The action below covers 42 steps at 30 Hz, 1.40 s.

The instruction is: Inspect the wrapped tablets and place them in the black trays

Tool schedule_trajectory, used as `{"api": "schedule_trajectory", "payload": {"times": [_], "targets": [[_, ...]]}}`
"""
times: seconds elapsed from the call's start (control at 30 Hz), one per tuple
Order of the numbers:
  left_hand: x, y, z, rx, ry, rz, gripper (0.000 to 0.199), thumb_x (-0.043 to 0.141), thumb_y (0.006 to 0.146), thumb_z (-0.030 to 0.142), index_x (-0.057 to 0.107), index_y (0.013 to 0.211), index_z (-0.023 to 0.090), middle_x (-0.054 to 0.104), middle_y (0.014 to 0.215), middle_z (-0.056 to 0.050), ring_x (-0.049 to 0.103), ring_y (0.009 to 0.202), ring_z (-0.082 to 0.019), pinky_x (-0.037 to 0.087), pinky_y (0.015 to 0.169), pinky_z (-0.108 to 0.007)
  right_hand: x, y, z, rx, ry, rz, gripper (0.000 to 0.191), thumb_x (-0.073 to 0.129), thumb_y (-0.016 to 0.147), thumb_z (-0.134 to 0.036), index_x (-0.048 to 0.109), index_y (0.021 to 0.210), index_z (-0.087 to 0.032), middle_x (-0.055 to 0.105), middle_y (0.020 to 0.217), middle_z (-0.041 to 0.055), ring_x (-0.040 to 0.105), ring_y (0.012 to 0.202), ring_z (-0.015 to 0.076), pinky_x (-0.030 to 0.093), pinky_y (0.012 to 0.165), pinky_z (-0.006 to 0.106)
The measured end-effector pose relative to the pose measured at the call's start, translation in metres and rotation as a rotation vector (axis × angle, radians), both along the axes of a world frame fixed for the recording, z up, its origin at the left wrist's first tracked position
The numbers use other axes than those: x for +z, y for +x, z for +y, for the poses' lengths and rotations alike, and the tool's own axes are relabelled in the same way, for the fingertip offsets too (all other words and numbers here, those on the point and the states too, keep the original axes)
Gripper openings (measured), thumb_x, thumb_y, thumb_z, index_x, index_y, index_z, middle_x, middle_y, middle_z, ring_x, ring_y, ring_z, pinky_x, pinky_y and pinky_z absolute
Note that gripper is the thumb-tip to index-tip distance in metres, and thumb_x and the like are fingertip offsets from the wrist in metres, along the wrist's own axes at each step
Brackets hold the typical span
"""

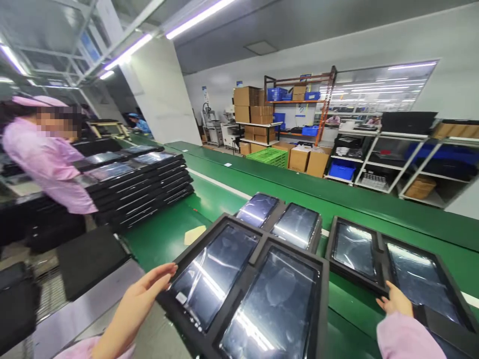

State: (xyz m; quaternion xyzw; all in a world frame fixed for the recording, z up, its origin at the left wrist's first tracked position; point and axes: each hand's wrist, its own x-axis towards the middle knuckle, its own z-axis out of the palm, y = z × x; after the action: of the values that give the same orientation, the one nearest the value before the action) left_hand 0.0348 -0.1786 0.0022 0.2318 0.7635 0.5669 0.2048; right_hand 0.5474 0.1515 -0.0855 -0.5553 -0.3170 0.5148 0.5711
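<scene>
A black foam tray [258,260] holding two dark glossy screen panels [273,299] fills the near middle, overlapping the bench edge. My left hand [151,284] is closed at its left edge, some fingers hidden by the rim. My right hand [397,300] is at the near edge of a second black tray [380,259], its fingers bent around that edge. This tray also carries two screen panels [354,247]. Behind the front tray lies another tray with two panels [295,224]. What supports the front tray from below is hidden.
A green belt [220,187] runs across the bench, with a yellowish piece [194,234] lying on it. A tall stack of black trays [157,194] stands at left beside a co-worker in pink [41,154]. Shelving [359,159] and cardboard boxes [258,112] stand beyond.
</scene>
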Motion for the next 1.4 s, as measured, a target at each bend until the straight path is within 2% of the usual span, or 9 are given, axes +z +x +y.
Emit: {"api": "schedule_trajectory", "payload": {"times": [0.17, 0.3, 0.4, 0.5, 0.63, 0.8, 0.93, 1.1, 1.4], "targets": [[-0.008, -0.025, -0.005, -0.111, -0.163, 0.288, 0.043, 0.055, 0.066, 0.05, 0.069, 0.094, 0.02, 0.07, 0.103, -0.008, 0.063, 0.099, -0.029, 0.042, 0.097, -0.045, 0.048, -0.015, -0.022, -0.159, -0.209, 0.088, 0.011, 0.047, 0.069, -0.015, 0.043, 0.07, -0.026, 0.047, 0.13, 0.0132, 0.042, 0.126, 0.0258, 0.037, 0.101, 0.049], [-0.017, -0.048, 0.01, -0.27, -0.155, 0.51, 0.037, 0.051, 0.065, 0.046, 0.072, 0.084, 0.021, 0.069, 0.106, -0.009, 0.06, 0.105, -0.028, 0.04, 0.1, -0.045, 0.089, -0.049, -0.047, -0.156, -0.114, 0.066, 0.012, 0.049, 0.072, -0.016, 0.053, 0.065, -0.023, 0.052, 0.127, 0.0186, 0.057, 0.109, 0.0236, 0.039, 0.098, 0.04], [-0.024, -0.07, 0.025, -0.381, -0.155, 0.526, 0.034, 0.049, 0.069, 0.044, 0.071, 0.084, 0.022, 0.067, 0.11, -0.009, 0.058, 0.107, -0.027, 0.04, 0.1, -0.044, 0.109, -0.097, -0.073, -0.032, 0.051, -0.15, 0.006, 0.057, 0.069, -0.019, 0.063, 0.072, -0.021, 0.066, 0.101, 0.0154, 0.062, 0.074, 0.0194, 0.048, 0.081, 0.042], [-0.031, -0.092, 0.045, -0.492, -0.145, 0.533, 0.034, 0.047, 0.072, 0.04, 0.07, 0.089, 0.021, 0.063, 0.116, -0.009, 0.054, 0.114, -0.025, 0.037, 0.103, -0.043, 0.118, -0.166, -0.099, 0.222, 0.192, -0.491, 0.01, 0.067, 0.063, -0.023, 0.068, 0.072, -0.018, 0.068, 0.078, 0.0069, 0.061, 0.071, 0.0215, 0.049, 0.073, 0.04], [-0.045, -0.109, 0.079, -0.661, -0.111, 0.613, 0.036, 0.051, 0.072, 0.035, 0.067, 0.101, 0.022, 0.055, 0.127, -0.01, 0.047, 0.122, -0.026, 0.032, 0.106, -0.045, 0.115, -0.264, -0.115, 0.601, 0.567, -1.153, 0.013, 0.059, 0.076, -0.018, 0.071, 0.074, -0.022, 0.069, 0.087, 0.003, 0.061, 0.088, 0.0211, 0.046, 0.086, 0.039], [-0.063, -0.111, 0.11, -0.823, -0.105, 0.599, 0.06, 0.058, 0.069, 0.028, 0.049, 0.128, 0.017, 0.032, 0.146, -0.018, 0.026, 0.135, -0.032, 0.022, 0.108, -0.052, 0.092, -0.341, -0.104, 0.481, 0.538, -1.379, 0.016, 0.059, 0.078, -0.014, 0.07, 0.09, -0.015, 0.053, 0.125, 0.0162, 0.041, 0.121, 0.0326, 0.035, 0.097, 0.052], [-0.066, -0.109, 0.112, -0.92, -0.161, 0.422, 0.074, 0.056, 0.072, 0.029, 0.031, 0.139, 0.011, 0.018, 0.149, -0.022, 0.014, 0.139, -0.029, 0.018, 0.11, -0.05, 0.077, -0.357, -0.099, 0.42, 0.484, -1.469, 0.018, 0.061, 0.078, -0.013, 0.067, 0.094, -0.013, 0.046, 0.132, 0.0182, 0.033, 0.127, 0.0352, 0.03, 0.1, 0.054], [-0.066, -0.108, 0.107, -0.938, -0.159, 0.285, 0.072, 0.053, 0.075, 0.029, 0.025, 0.141, 0.022, 0.015, 0.153, -0.013, 0.007, 0.14, -0.026, 0.018, 0.111, -0.049, 0.068, -0.354, -0.103, 0.391, 0.45, -1.53, 0.013, 0.063, 0.079, -0.024, 0.066, 0.088, -0.016, 0.052, 0.125, 0.0153, 0.039, 0.121, 0.0329, 0.035, 0.097, 0.051], [-0.071, -0.115, 0.105, -0.961, -0.232, 0.424, 0.068, 0.052, 0.08, 0.035, 0.025, 0.142, 0.027, 0.004, 0.154, -0.011, 0.011, 0.139, -0.032, 0.021, 0.108, -0.054, 0.067, -0.361, -0.108, 0.395, 0.536, -1.631, 0.013, 0.056, 0.083, -0.017, 0.067, 0.077, -0.02, 0.056, 0.122, 0.0106, 0.04, 0.12, 0.0332, 0.029, 0.1, 0.057]]}}
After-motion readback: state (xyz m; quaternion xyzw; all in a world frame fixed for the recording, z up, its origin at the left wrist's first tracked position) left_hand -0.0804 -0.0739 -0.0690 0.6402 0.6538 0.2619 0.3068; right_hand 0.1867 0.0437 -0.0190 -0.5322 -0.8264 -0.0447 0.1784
